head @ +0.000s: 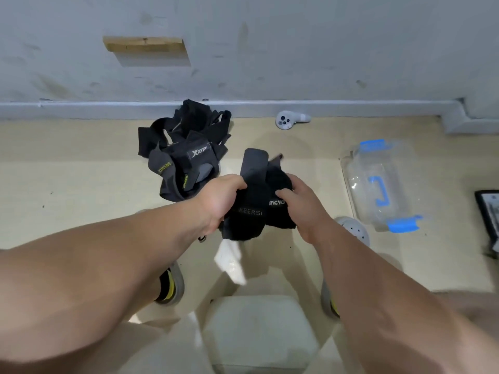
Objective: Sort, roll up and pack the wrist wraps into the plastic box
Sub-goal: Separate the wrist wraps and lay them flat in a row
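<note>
Wrist wraps (251,209), a black bunch of at least two, are held up above the floor (81,184) between both hands, with a grey strap end sticking up at the back and a white tag (231,261) dangling below. The left grip (221,195) is closed round the bunch's left side, fingers curled into the cloth; the right grip (299,206) pinches the right side, thumb on top. A loose pile of more wraps (183,152) lies on the floor by its far edge, against the wall. The plastic box (378,184), clear with blue clips, sits on the floor to the right, well apart from the hands; nothing dark shows through it, and I cannot tell whether its lid is latched.

The step in hand looks like sorting: pulling the held wraps apart before any rolling. Next, one wrap likely has to be freed from the other, laid straight, rolled tight from one end and fastened. The box would need opening before it goes in.
</note>
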